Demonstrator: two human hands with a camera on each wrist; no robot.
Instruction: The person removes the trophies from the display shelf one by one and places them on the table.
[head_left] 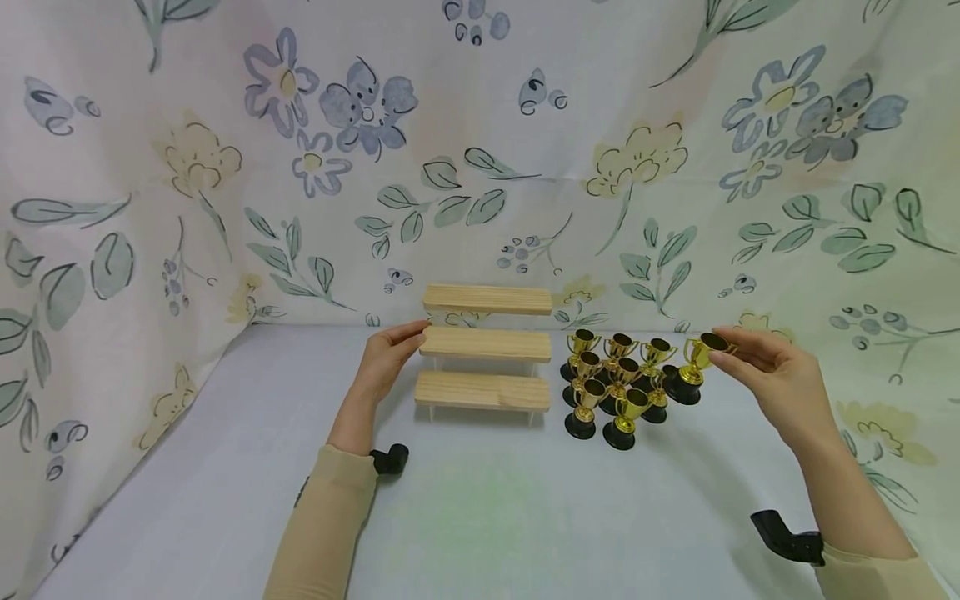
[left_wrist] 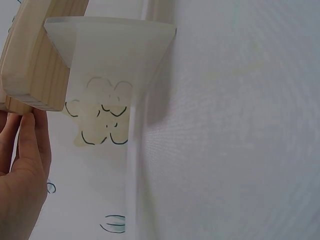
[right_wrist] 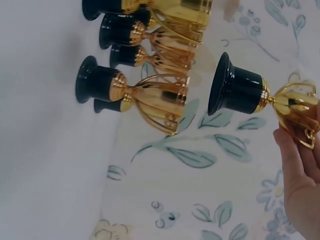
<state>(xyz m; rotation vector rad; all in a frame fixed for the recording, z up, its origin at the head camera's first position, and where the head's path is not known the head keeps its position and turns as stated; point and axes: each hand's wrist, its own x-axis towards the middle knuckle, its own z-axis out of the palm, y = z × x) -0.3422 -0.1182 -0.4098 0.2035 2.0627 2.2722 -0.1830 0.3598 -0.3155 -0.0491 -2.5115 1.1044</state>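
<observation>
My right hand (head_left: 780,379) pinches a small gold trophy cup (head_left: 686,385) with a black base, raised beside the rest of the cups. In the right wrist view the held cup (right_wrist: 240,90) has its base away from the fingers, which are at its bowl and handle. At the left end of a three-tier wooden shelf (head_left: 483,343), my left hand (head_left: 384,362) touches a board with its fingertips. Extended fingers (left_wrist: 31,145) meet the end of that board in the left wrist view, partly behind a nearer board (left_wrist: 47,82).
Several more gold trophy cups (head_left: 628,408) stand upright in a tight group right of the shelf. Pale supports (left_wrist: 115,45) hold up the boards. Behind the white tabletop (head_left: 480,508) hangs a floral cloth (head_left: 570,233). Dark wrist mounts (head_left: 787,537) stick out from both sleeves.
</observation>
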